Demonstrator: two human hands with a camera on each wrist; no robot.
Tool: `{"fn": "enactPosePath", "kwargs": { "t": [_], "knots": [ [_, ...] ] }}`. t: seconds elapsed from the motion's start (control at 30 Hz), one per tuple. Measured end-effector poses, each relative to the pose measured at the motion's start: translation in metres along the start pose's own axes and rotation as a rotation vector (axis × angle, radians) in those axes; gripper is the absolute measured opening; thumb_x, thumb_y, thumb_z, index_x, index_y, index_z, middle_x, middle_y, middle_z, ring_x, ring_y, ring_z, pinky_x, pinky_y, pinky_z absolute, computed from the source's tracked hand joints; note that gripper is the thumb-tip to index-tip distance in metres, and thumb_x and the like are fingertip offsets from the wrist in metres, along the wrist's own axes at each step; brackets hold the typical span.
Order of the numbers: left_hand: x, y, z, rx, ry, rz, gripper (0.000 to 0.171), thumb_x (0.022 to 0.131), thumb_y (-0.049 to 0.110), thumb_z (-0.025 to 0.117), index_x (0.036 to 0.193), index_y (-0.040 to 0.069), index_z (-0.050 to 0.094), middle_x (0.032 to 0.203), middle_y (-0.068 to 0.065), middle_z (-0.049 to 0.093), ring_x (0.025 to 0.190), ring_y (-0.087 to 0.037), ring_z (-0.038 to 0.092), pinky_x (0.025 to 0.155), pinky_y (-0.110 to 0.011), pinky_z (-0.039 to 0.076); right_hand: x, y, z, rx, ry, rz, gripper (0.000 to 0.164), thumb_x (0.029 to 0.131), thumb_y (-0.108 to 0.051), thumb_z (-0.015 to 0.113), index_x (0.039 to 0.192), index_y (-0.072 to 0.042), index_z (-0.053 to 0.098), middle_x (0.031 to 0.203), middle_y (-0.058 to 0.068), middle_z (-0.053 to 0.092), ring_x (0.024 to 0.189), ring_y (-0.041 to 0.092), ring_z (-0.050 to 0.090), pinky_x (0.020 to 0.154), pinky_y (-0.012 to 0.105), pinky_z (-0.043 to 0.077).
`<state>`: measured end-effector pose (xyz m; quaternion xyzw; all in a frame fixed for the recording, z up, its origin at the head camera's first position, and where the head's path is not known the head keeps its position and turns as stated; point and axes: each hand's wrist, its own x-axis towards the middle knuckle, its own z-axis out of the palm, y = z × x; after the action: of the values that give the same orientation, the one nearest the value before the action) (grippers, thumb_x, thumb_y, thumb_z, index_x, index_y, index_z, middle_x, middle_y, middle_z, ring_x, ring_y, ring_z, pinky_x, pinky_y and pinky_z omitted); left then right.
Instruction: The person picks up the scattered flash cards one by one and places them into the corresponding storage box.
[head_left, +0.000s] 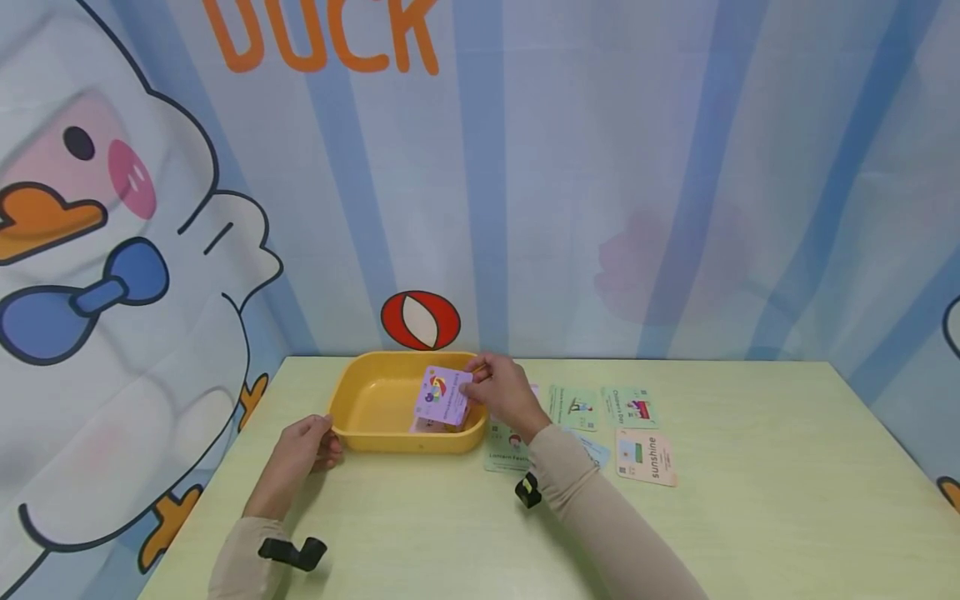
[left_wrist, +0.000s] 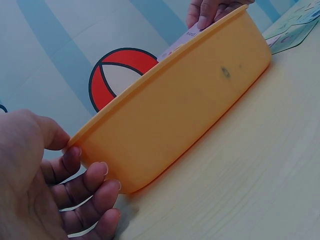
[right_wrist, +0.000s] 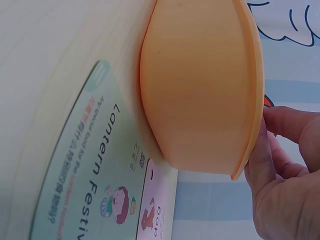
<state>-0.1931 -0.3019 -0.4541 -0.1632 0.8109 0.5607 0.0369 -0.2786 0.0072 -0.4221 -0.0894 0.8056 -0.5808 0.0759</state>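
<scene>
Above the right half of a yellow, rounded, plastic-looking tray (head_left: 405, 443), a purple printed card (head_left: 442, 400) is held by the right hand (head_left: 506, 396). The card lies to the left of that hand, which pinches it at its right edge, the thumb on the printed face. Its printed face is turned up towards the head camera, with a colourful picture on the left and a line of small print running along the right edge. The card sits slightly askew: its far edge slopes down to the right, and its near end slants to the left. Its sides look almost equal from the head, so its long axis cannot be told with certainty. Below it, partly covered, a pink card (head_left: 426, 426) lies in the tray.

The left hand (head_left: 303, 442) is at the tray's near left corner, thumb and forefinger pinching the rim, the other fingers loosely bent below. The tray's long axis runs left to right on a pale yellow-green table (head_left: 750, 517).

Just beside the tray's right end lies a green Lantern Festival card (head_left: 501, 454). Further right are a green card with a small figure (head_left: 573, 407), a green Children's Day card (head_left: 630, 407), a partly hidden blue card (head_left: 592, 448) and a peach "sunshine" card (head_left: 647, 456).
</scene>
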Motion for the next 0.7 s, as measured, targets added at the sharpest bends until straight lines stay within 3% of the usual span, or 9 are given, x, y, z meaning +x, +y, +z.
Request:
{"fn": "enactPosePath", "kwargs": {
  "t": [0.5,0.7],
  "knots": [
    [-0.0018,0.0004,0.0007,-0.005,-0.004,-0.005,0.036,0.109,0.034,0.040,0.104,0.002,0.056,0.088,-0.005,0.060,0.080,-0.019,0.060,0.072,-0.026,0.054,-0.0019,-0.0002,0.0001,-0.055,-0.005,-0.025,0.021,0.090,-0.002,0.073,0.110,-0.006,0.066,0.094,0.007,0.061,0.080,0.019,0.062,0.081,0.040,0.060],
    [-0.0016,0.0011,0.0008,-0.011,-0.001,-0.012,0.036,0.109,0.034,0.040,0.104,0.002,0.056,0.088,-0.006,0.061,0.080,-0.019,0.060,0.071,-0.026,0.053,-0.0022,-0.0007,-0.0007,-0.082,-0.006,-0.031,0.022,0.090,-0.002,0.070,0.111,-0.006,0.067,0.095,0.006,0.062,0.082,0.018,0.062,0.077,0.032,0.059]
  ]
}}
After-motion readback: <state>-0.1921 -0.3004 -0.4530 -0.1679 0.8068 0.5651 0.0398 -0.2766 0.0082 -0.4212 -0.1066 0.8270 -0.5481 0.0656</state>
